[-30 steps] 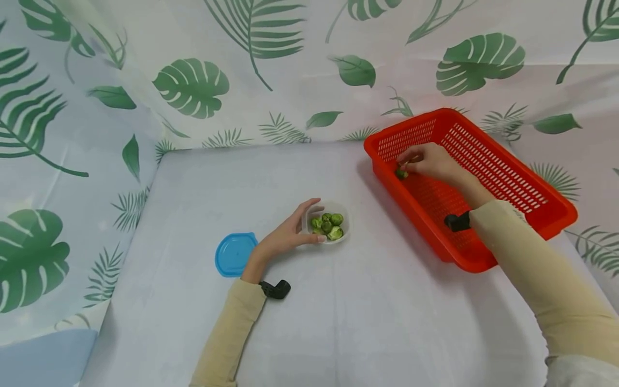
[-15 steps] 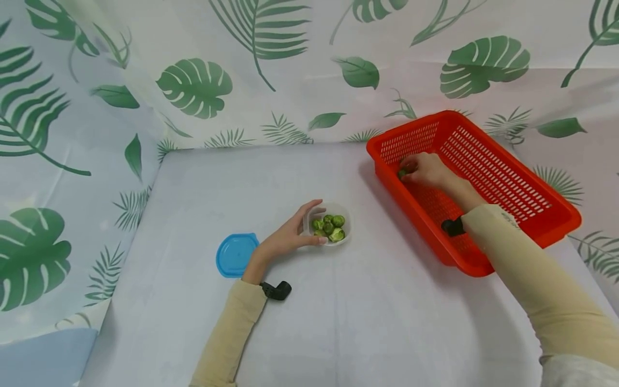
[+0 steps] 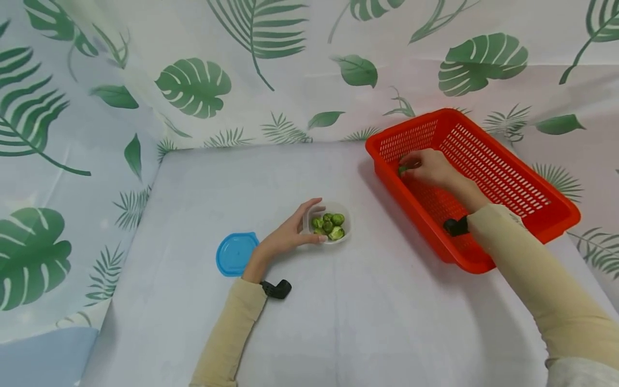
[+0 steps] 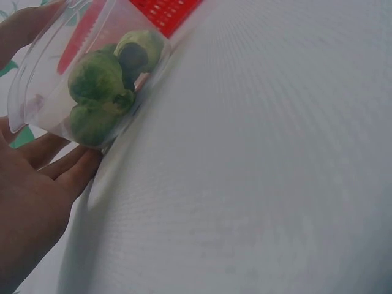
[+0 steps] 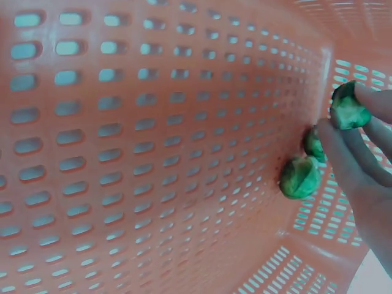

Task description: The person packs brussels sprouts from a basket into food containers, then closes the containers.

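Observation:
My left hand (image 3: 285,235) grips a small clear plastic container (image 4: 55,101) by its side, thumb and fingers spread round it. Several Brussels sprouts (image 3: 329,223) lie inside the container, which stands on the white-covered table. Inside the red basket, at its far left corner, my right hand (image 3: 432,171) pinches a Brussels sprout (image 5: 350,109) between thumb and fingers. Below that sprout, two more sprouts (image 5: 300,177) lie against the basket wall in the right wrist view, one partly hidden by a finger.
The red perforated basket (image 3: 420,217) stands at the right of the table, set at an angle. A blue lid (image 3: 235,254) lies flat left of the container, close to my left wrist. Leaf-printed cloth (image 3: 285,107) hangs behind and at the sides.
My right hand has gone down into the basket corner, then risen slightly, with its fingers gathered at a sprout. The left hand and the container stay in place.

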Available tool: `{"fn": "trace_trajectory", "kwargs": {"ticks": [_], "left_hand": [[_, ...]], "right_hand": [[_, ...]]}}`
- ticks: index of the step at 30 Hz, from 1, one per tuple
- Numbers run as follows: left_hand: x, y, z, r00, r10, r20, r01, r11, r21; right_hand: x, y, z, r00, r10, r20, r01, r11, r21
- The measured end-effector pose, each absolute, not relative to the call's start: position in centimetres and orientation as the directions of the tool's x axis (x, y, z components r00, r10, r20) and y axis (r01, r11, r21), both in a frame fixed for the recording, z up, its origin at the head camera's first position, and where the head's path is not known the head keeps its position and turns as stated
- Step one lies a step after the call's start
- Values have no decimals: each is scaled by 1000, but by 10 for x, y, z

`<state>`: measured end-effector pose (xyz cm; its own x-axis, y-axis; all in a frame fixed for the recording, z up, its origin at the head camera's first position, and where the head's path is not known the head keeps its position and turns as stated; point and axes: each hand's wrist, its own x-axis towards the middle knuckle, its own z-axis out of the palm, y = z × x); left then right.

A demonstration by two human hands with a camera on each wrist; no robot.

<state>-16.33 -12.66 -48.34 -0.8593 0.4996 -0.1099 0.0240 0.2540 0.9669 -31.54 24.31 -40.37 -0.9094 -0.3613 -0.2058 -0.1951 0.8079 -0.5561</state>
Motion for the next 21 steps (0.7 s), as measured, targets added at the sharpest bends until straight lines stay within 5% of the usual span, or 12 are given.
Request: {"fn": "trace_trajectory", "kwargs": {"ticks": [21], "left_hand": [[-165,-125,-484,-857,505,-104,23,239,971]], "right_hand": [[-296,241,-361,-946,-250,-207,-13,667,-745]]}}
